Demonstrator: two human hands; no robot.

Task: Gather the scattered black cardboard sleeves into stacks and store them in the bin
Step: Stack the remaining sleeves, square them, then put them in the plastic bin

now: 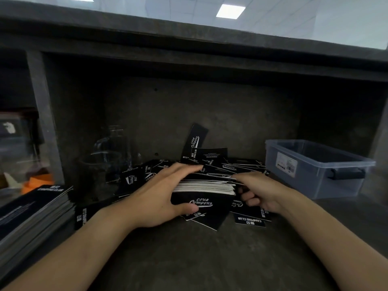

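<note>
A stack of black cardboard sleeves [206, 187] with white "Camping Club" print sits in the middle of the dark shelf. My left hand [159, 198] grips its left end, fingers over the top and thumb at the front. My right hand [258, 192] holds the right end, fingers curled around it. Loose sleeves [210, 156] lie scattered behind and around the stack, some leaning on the back wall. More loose sleeves [249, 220] lie flat just in front. A translucent blue bin [315, 164] stands open at the right, nothing visible inside.
A tall pile of black printed cards [35, 215] sits at the left front. Clear glass vessels [109, 156] stand behind the sleeves at the left. A shelf divider [42, 114] separates a left compartment holding an orange object [37, 182]. A low shelf roof hangs overhead.
</note>
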